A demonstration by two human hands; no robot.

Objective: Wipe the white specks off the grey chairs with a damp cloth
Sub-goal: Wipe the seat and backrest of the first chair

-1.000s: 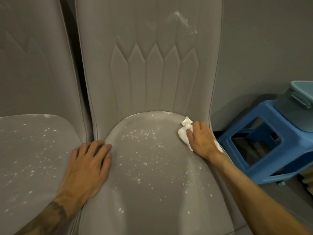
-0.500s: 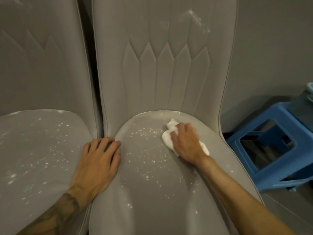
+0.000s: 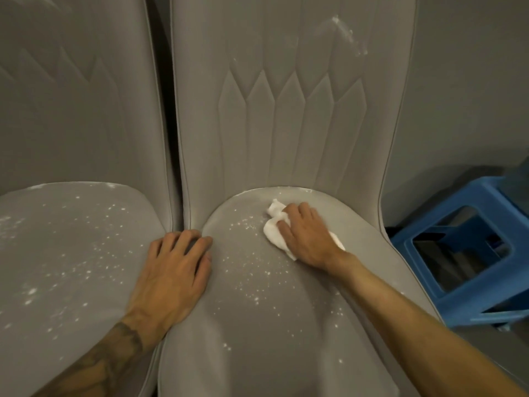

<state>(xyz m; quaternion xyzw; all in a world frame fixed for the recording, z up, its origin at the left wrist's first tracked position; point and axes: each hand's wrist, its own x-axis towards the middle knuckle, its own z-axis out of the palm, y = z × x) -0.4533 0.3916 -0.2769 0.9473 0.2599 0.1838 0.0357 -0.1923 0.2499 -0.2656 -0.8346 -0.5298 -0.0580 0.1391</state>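
Observation:
Two grey padded chairs stand side by side. White specks (image 3: 252,285) dot the seat of the right chair (image 3: 272,339), and more cover the seat of the left chair (image 3: 63,253). My right hand (image 3: 307,239) presses a crumpled white cloth (image 3: 273,227) flat on the back part of the right seat. My left hand (image 3: 171,276) lies palm down with fingers spread on the left edge of that seat, holding nothing. A white smear (image 3: 347,32) marks the right chair's backrest near the top.
A blue plastic stool (image 3: 469,253) stands right of the chairs against a grey wall (image 3: 472,81), with a bluish container (image 3: 519,181) on it at the frame's edge. A dark narrow gap (image 3: 169,138) separates the two backrests.
My right hand has slid the cloth leftward from the seat's right rear edge toward its middle. The left hand has stayed put on the seat's edge.

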